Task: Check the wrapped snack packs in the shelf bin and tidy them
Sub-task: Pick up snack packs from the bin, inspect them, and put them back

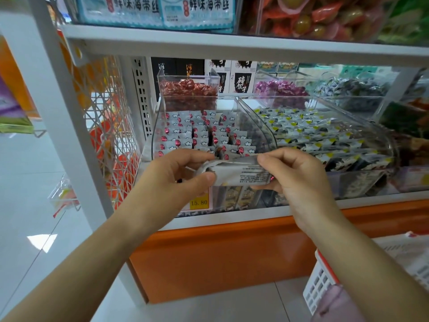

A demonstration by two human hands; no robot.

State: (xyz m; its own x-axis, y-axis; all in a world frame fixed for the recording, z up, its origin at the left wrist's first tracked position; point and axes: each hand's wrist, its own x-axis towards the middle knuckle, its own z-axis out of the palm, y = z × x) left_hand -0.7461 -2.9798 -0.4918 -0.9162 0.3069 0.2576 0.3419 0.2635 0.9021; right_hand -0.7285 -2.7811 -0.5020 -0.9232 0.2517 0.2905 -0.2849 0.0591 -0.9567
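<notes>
**One pack held at both ends, just in front of the bin**

At the left of the frame, a white wire-mesh side panel (104,126) and the slanting white shelf upright (69,126) close off that side, with pale floor lying open beyond them. At centre, the left hand (176,173) pinches the left end of a silver-grey wrapped snack pack (241,174) between thumb and curled fingers. The pack lies level, printed back towards the camera, in the free space just in front of the clear plastic shelf bin (156,131) and above a yellow price tag (199,202). Behind it, rows of grey red-marked packs (199,133) stand upright in the bin, with dark gaps among them. The right hand (299,180) pinches the pack's right end, fingers curled. Further right, a neighbouring clear bin (362,126) holds yellow-marked packs. A white slotted basket (320,282) sits at lower right.
</notes>
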